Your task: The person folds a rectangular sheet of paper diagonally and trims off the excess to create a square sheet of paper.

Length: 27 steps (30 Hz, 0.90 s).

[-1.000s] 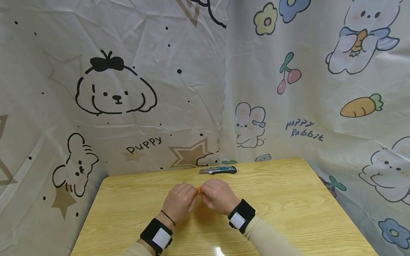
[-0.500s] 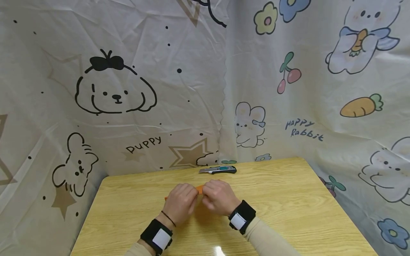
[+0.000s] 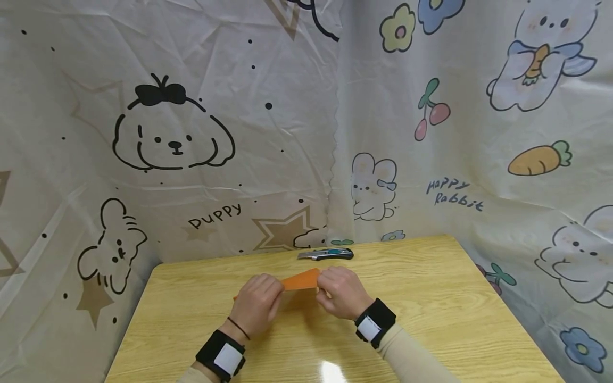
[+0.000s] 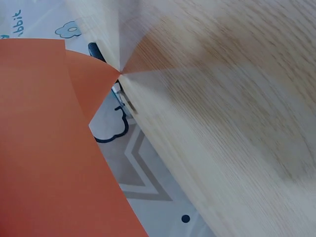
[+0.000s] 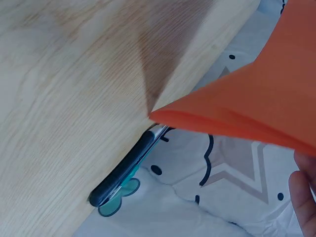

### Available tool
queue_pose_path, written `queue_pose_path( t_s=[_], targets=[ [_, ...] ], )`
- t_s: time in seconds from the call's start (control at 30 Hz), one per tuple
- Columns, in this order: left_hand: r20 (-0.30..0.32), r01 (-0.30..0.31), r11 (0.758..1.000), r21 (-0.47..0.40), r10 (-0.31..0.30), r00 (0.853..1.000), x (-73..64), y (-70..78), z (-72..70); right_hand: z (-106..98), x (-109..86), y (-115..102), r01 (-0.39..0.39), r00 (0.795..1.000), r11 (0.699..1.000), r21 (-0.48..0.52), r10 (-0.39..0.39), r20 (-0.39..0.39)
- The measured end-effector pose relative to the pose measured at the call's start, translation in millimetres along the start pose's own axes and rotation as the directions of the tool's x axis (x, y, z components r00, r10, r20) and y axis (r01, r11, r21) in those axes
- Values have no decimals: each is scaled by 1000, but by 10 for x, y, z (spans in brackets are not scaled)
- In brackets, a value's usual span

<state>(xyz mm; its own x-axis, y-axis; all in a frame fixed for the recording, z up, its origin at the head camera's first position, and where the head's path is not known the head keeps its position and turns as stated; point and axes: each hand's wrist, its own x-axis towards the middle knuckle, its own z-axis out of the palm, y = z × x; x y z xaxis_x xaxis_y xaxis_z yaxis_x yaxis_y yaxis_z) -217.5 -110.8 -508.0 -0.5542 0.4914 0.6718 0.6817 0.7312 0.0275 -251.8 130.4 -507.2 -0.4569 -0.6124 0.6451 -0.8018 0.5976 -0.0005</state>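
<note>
White cloth (image 3: 215, 32) stands behind the left part of the bench (image 3: 455, 303), printed with one large puppy face and one word, "Puppy". From the left edge of the bench inward, the first of two hands is the left hand (image 3: 256, 303), its wrist wearing one thin dark band (image 3: 239, 328) and one black strap (image 3: 221, 355) with a white patch. Its fingers are curled over and gripping one piece of orange paper (image 3: 300, 280), a small corner of which shows just left of the knuckles. The paper is folded, with a pointed tip in both wrist views, and spans the gap between the hands around the middle of the bench. Just beyond it, near the back edge, lies one utility knife (image 3: 332, 254), handle to the right and blade to the left. Next comes the right hand (image 3: 344, 292), fingers curled and pinching the paper's right end; a second black strap (image 3: 375, 323) with a white patch rings that wrist. Past the right edge of the bench hangs cream cloth (image 3: 479, 127) with three printed rabbits and the words "Happy Rabbit".
</note>
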Motion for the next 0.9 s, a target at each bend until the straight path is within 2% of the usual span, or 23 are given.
queue_pose_path(
  t_s=[0.13, 0.33, 0.47, 0.67, 0.9],
  targets=[
    [-2, 11, 1000, -3, -11, 1000, -50, -56, -26, -11, -50, 61, -4, 1000, 1000, -20, 4, -9],
    [-8, 44, 999, 6, -44, 999, -112, -152, -71, -48, -89, 132, -36, 997, 999, -12, 36, -64],
    [-11, 18, 999, 40, -17, 1000, -106, -172, -73, -30, -47, 89, -12, 997, 1000, 6, 13, -73],
    [-3, -45, 997, 65, 46, 999, -56, -79, -13, 62, 75, -76, 64, 996, 998, 29, -62, -60],
    [38, -35, 997, 67, 32, 999, 6, 53, 2, 113, 144, -207, 93, 996, 995, 33, -92, -6]
  ],
)
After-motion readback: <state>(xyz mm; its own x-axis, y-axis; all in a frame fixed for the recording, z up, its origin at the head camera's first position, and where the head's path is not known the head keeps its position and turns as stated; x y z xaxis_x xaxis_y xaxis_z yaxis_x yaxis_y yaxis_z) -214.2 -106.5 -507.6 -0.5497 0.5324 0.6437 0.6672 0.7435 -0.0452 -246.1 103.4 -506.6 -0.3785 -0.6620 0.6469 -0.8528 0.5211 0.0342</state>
